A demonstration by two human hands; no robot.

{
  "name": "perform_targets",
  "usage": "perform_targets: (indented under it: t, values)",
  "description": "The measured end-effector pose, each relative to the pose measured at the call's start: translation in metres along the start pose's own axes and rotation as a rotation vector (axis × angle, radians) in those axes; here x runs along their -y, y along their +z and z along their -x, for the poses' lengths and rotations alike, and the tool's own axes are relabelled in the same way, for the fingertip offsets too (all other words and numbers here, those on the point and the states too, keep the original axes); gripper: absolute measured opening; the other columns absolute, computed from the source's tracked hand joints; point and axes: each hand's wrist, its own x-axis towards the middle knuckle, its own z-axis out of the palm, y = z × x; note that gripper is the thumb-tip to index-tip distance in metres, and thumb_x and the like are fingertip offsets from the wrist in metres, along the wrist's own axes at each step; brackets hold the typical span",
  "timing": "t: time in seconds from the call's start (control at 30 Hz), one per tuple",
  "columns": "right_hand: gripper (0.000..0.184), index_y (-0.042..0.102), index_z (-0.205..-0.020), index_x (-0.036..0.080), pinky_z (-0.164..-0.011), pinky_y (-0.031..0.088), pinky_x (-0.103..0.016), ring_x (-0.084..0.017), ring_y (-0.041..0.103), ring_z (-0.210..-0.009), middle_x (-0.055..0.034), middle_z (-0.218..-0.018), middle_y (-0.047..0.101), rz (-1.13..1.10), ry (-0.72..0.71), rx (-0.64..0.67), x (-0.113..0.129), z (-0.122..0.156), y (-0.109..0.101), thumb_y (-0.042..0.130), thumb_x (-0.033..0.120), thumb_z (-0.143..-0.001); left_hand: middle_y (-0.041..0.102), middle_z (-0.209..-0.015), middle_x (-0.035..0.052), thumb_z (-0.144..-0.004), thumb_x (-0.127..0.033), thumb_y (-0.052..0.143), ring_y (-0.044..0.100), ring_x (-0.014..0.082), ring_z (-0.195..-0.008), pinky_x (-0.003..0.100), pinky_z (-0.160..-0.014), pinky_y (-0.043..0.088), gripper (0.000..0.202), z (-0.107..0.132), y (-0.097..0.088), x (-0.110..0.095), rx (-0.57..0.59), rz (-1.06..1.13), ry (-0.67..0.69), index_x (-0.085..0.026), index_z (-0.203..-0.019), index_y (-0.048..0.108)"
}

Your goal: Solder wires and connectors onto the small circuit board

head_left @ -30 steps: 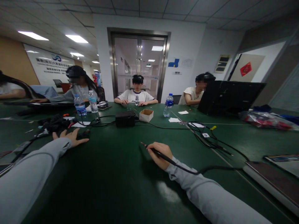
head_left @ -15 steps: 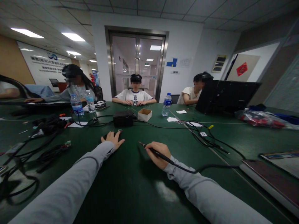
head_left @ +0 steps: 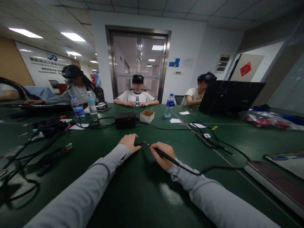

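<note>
My right hand (head_left: pixel 163 154) is closed round a soldering iron (head_left: pixel 166 155) with a black cord running off to the right. The iron's metal tip points left, close to a small dark piece with some red on it (head_left: pixel 138 144). That piece lies by the thumb of my left hand (head_left: pixel 128 142), whose fingers are curled over the green table (head_left: pixel 133 196). It is too small and dark to name, and part of it is hidden by the hand.
Beyond my hands stand a black box (head_left: pixel 125 121), a small open carton (head_left: pixel 147 117) and a water bottle (head_left: pixel 169 106). Cables (head_left: pixel 54 155) tangle at left; more cables (head_left: pixel 211 141) lie at right, near a dark-covered book (head_left: pixel 275 180). Three people sit across the table; another shows at far left.
My left hand has moved right and slightly nearer, bringing the small dark piece close to the iron's tip. My right hand has shifted slightly right, still holding the soldering iron.
</note>
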Motion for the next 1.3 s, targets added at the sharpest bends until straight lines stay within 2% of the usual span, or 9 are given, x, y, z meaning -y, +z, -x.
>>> perform_targets:
  t: [0.13, 0.23, 0.37, 0.5, 0.73, 1.0, 1.3]
  values:
    - [0.013, 0.064, -0.084, 0.022, -0.068, 0.052, -0.026, -0.016, 0.068, -0.07, -0.0031, -0.079, 0.071, -0.015, 0.018, -0.018, 0.0, 0.0, 0.0, 0.052, 0.02, -0.09, 0.066, -0.113, 0.0067, -0.08, -0.038, 0.06, 0.061, 0.0239, -0.106, 0.033, -0.094, 0.047, 0.028, -0.006, 0.019, 0.006, -0.07, 0.088, 0.035, -0.023, -0.102, 0.065]
    - [0.014, 0.064, -0.084, 0.022, -0.069, 0.052, -0.027, -0.016, 0.068, -0.071, -0.003, -0.08, 0.071, -0.025, 0.033, -0.019, 0.0, 0.0, 0.0, 0.052, 0.021, -0.09, 0.071, -0.105, 0.0021, -0.081, -0.034, 0.06, 0.065, 0.02, -0.099, 0.029, -0.086, 0.049, 0.018, -0.002, 0.021, 0.006, -0.095, 0.175, 0.014, -0.026, -0.096, 0.066]
    - [0.014, 0.064, -0.084, 0.022, -0.067, 0.051, -0.026, -0.015, 0.066, -0.067, -0.0023, -0.075, 0.07, -0.022, 0.017, -0.02, 0.002, -0.001, -0.001, 0.052, 0.022, -0.091, 0.074, -0.1, -0.0021, -0.078, -0.032, 0.062, 0.067, 0.0183, -0.094, 0.027, -0.08, 0.05, 0.018, 0.004, 0.012, 0.003, -0.071, 0.204, -0.053, -0.029, -0.096, 0.067]
    - [0.014, 0.063, -0.087, 0.022, -0.063, 0.048, -0.026, -0.014, 0.063, -0.064, -0.0023, -0.075, 0.069, -0.016, -0.048, -0.003, 0.006, -0.001, -0.002, 0.05, 0.021, -0.092, 0.074, -0.101, -0.0022, -0.074, -0.03, 0.063, 0.067, 0.0192, -0.094, 0.028, -0.078, 0.05, 0.022, 0.006, 0.006, 0.002, -0.088, 0.155, -0.073, -0.029, -0.096, 0.067]
    - [0.015, 0.062, -0.09, 0.021, -0.061, 0.046, -0.026, -0.014, 0.06, -0.061, -0.003, -0.075, 0.067, 0.01, -0.145, 0.084, 0.009, 0.0, -0.001, 0.048, 0.022, -0.093, 0.075, -0.096, -0.0038, -0.072, -0.033, 0.064, 0.068, 0.018, -0.091, 0.027, -0.075, 0.049, 0.022, 0.007, 0.008, 0.012, -0.124, 0.194, -0.081, -0.03, -0.093, 0.069]
    - [0.016, 0.063, -0.094, 0.022, -0.064, 0.047, -0.024, -0.013, 0.062, -0.065, -0.0033, -0.08, 0.067, 0.031, -0.153, 0.163, 0.008, 0.0, 0.0, 0.047, 0.024, -0.094, 0.075, -0.094, -0.0032, -0.071, -0.031, 0.062, 0.067, 0.0184, -0.088, 0.027, -0.072, 0.048, 0.023, 0.01, 0.008, 0.01, -0.141, 0.19, -0.081, -0.03, -0.093, 0.07]
    - [0.015, 0.062, -0.093, 0.022, -0.064, 0.047, -0.024, -0.013, 0.062, -0.065, -0.0028, -0.079, 0.067, 0.022, -0.155, 0.17, 0.01, -0.001, -0.001, 0.048, 0.022, -0.093, 0.074, -0.097, -0.0012, -0.074, -0.029, 0.06, 0.066, 0.0198, -0.09, 0.027, -0.074, 0.048, 0.02, 0.014, 0.006, 0.004, -0.149, 0.125, -0.074, -0.029, -0.092, 0.068]
